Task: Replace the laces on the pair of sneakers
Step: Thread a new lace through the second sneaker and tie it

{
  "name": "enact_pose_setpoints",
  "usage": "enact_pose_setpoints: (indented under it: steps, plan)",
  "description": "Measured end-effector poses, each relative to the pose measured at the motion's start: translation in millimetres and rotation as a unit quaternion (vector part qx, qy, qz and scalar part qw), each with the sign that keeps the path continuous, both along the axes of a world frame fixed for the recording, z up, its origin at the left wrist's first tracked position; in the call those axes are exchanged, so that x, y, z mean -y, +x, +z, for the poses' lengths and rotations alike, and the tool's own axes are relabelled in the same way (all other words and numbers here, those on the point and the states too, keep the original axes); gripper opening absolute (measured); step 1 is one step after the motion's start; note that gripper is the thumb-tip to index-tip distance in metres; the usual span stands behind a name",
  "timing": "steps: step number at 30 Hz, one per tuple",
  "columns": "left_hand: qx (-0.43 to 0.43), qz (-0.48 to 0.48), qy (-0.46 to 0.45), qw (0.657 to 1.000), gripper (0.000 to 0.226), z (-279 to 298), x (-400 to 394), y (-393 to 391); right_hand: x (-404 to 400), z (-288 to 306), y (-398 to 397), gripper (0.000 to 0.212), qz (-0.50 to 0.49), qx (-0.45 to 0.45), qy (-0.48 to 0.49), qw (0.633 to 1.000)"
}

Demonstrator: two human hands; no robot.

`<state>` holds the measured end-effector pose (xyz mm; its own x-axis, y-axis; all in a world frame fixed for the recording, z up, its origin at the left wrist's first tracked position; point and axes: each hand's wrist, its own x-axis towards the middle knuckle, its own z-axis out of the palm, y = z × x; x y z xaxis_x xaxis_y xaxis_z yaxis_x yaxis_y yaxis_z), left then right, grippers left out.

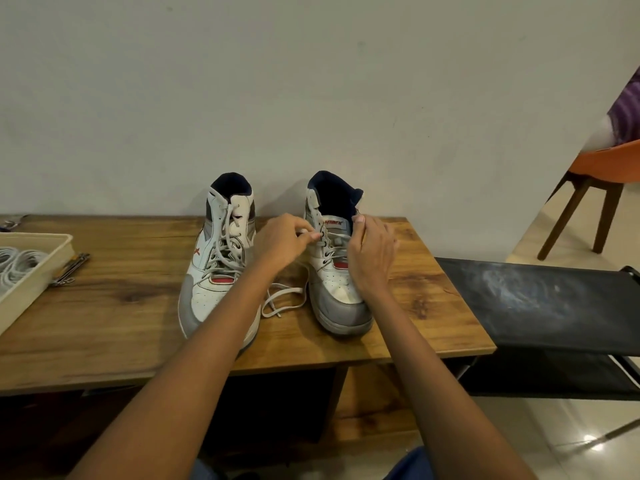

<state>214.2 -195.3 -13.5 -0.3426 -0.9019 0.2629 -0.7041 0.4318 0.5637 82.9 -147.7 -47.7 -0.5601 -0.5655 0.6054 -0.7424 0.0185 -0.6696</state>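
Two white and grey high-top sneakers stand side by side on a wooden table [104, 313], toes toward me. The left sneaker [218, 268] is fully laced with a grey-white lace. The right sneaker [332, 271] is only partly laced, and its loose lace [282, 301] trails onto the table between the shoes. My left hand [282, 239] pinches that lace at the right sneaker's upper left eyelets. My right hand [372, 254] grips the right side of the same sneaker, thumb up by the tongue.
A beige tray [41, 268] holding coiled white laces [17, 263] sits at the table's left edge, with a small metal tool [71, 268] beside it. A black fabric stool [554, 306] stands right of the table. An orange chair [602, 188] is at the far right.
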Motion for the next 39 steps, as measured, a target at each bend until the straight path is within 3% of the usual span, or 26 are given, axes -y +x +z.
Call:
enact_pose_setpoints:
  steps: [2,5,6,7,11,16,21,24,26,28,31,36,39]
  plan:
    - [-0.042,0.020,-0.062,0.997,0.015,2.9,-0.1,1.9,0.0,-0.1,0.1,0.038,-0.004,-0.005,0.007,1.000]
    - [0.010,0.023,-0.295,0.955,0.007,2.4,-3.6,2.4,0.6,-2.0,1.8,0.039,-0.004,-0.021,0.015,1.000]
    - [0.024,0.030,-0.329,0.944,0.006,0.6,-3.5,2.0,0.7,-2.4,1.8,0.040,-0.005,-0.026,0.017,1.000]
    - [0.037,0.041,-0.320,0.946,0.008,0.1,-2.8,2.3,1.1,-2.6,1.6,0.041,-0.005,-0.026,0.019,0.999]
    - [0.090,0.060,-0.129,0.986,0.017,-4.9,-1.5,2.1,2.0,-1.5,0.6,0.042,-0.005,-0.016,0.020,1.000]
    - [-0.024,-0.045,0.013,0.999,0.027,0.7,-0.3,1.1,2.0,-0.6,1.2,0.042,0.004,-0.010,0.008,1.000]
    - [-0.017,-0.035,0.031,0.999,0.022,-2.3,0.3,-1.1,3.0,-1.7,2.4,0.042,0.004,-0.012,0.009,1.000]
    - [-0.065,-0.027,0.082,0.994,0.016,-4.8,1.9,-2.4,2.5,-1.7,2.0,0.042,0.006,-0.015,0.007,1.000]
    - [-0.081,-0.016,0.057,0.995,0.015,-3.3,0.1,-3.2,2.2,-1.3,1.6,0.042,0.003,-0.017,0.010,1.000]
    - [-0.053,0.007,-0.075,0.996,0.015,-2.4,-2.6,-2.4,1.4,-1.7,2.1,0.042,-0.008,-0.022,0.017,1.000]
    - [0.045,0.021,-0.265,0.963,0.016,-8.0,-2.7,-1.3,0.5,-2.4,2.9,0.040,-0.020,-0.030,0.017,0.999]
    - [0.139,0.032,-0.256,0.956,0.012,-18.9,-4.7,-6.1,3.1,-1.5,2.4,0.043,-0.018,-0.014,0.020,1.000]
    - [0.087,0.021,-0.239,0.967,0.014,-16.7,-5.8,-4.1,3.4,-2.7,1.6,0.041,-0.010,-0.008,0.013,1.000]
